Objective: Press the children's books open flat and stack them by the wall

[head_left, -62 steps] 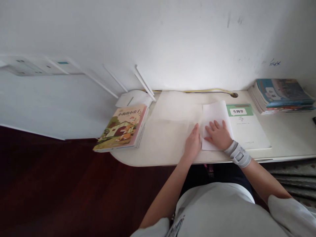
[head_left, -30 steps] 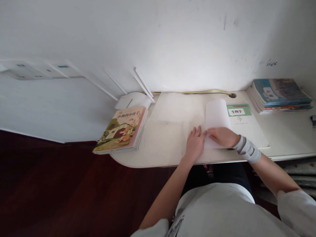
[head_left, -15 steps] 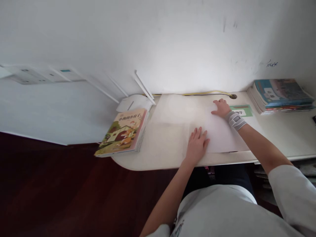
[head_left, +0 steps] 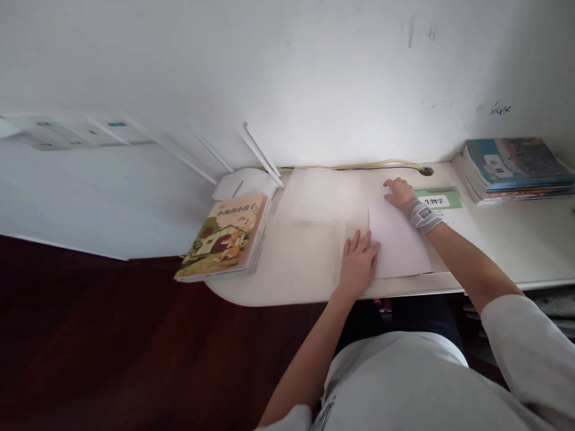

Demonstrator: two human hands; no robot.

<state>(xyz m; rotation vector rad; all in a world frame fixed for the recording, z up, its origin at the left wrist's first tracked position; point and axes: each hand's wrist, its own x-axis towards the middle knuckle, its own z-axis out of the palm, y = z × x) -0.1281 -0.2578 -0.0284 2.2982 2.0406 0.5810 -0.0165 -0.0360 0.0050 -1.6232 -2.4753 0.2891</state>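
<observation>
Head view: two hands smooth the paper (head_left: 399, 245) on the desk (head_left: 278, 281).
From where I stand, the left hand (head_left: 359, 263) lies open at its left edge; the right hand (head_left: 399, 193), fingers loosely bent around nothing visible, is at its far end, beside the book (head_left: 442, 202). Light, even pressure should prevent creases.
</observation>
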